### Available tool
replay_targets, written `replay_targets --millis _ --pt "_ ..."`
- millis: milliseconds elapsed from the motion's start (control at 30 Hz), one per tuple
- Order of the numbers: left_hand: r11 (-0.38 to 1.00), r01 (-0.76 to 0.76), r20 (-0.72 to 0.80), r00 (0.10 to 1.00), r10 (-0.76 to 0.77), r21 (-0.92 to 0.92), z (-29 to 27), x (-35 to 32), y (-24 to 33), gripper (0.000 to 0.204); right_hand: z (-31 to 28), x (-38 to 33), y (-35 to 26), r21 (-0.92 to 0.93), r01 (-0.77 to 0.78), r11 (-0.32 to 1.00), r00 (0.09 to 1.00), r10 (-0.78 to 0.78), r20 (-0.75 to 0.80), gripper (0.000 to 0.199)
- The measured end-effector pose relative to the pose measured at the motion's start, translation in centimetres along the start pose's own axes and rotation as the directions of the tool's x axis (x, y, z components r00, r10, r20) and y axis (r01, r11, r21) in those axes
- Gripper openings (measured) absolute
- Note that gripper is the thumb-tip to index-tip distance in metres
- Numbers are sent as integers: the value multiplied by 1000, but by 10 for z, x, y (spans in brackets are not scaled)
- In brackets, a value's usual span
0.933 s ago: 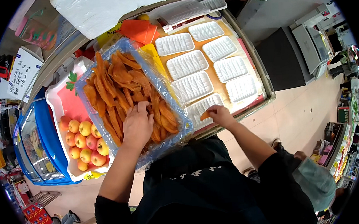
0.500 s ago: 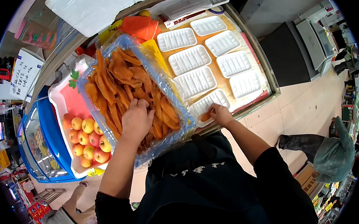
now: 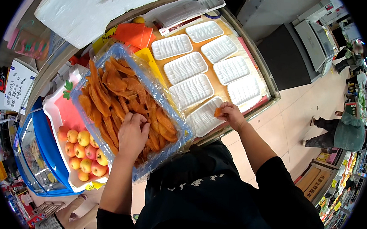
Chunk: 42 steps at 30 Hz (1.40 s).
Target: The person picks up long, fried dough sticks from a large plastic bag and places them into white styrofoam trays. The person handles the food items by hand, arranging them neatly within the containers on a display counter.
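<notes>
A pile of orange-brown dried sweet potato slices (image 3: pixel 121 91) fills a blue plastic crate (image 3: pixel 178 125) lined with clear film. My left hand (image 3: pixel 133 132) rests on the near part of this pile, fingers curled together; its fingertips are partly hidden, so what they grip cannot be made out. Between the thumb and fingers of my right hand (image 3: pixel 234 116) is a small orange dried sweet potato piece (image 3: pixel 218 112). That hand is over the right side of the nearest white ribbed foam tray (image 3: pixel 201 121). Several similar trays (image 3: pixel 189 90) lie in two rows beyond it, with nothing in them.
Left of the crate, a white bin (image 3: pixel 51 110) holds several red-yellow apples (image 3: pixel 85 152). Clear plastic lids (image 3: pixel 177 14) and a tape roll (image 3: pixel 213 15) lie at the back. A raised wooden rim (image 3: pixel 269 73) borders the table. One person (image 3: pixel 348 131) walks at the right.
My right hand has moved the piece from the nearest tray's left end toward its right side. My left hand stays on the pile. The whole view has shifted slightly; the person at right has moved.
</notes>
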<state>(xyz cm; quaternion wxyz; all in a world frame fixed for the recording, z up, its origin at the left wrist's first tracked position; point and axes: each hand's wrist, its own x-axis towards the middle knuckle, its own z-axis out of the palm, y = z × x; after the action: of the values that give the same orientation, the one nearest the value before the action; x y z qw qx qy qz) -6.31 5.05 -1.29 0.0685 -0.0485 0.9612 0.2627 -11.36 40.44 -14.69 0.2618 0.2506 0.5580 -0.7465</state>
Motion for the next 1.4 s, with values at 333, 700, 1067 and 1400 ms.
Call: replay_targets --millis 333,700,1067,1400 --pt "999 -34 -37 999 35 7 6 -2 -5 10 -22 -2 -10 311 -43 949 998 25 62 14" --pt "998 -51 -37 998 52 40 7 -1 -6 9 -11 -2 0 -976 -60 208 959 -259 -115 32" --pt "992 -124 -106 987 122 -9 11 8 -16 9 3 -194 -186 -242 810 535 569 -816 102 8" --pt "993 -118 -48 992 117 -12 3 5 2 11 -49 -198 -119 -721 441 -534 473 -545 693 9"
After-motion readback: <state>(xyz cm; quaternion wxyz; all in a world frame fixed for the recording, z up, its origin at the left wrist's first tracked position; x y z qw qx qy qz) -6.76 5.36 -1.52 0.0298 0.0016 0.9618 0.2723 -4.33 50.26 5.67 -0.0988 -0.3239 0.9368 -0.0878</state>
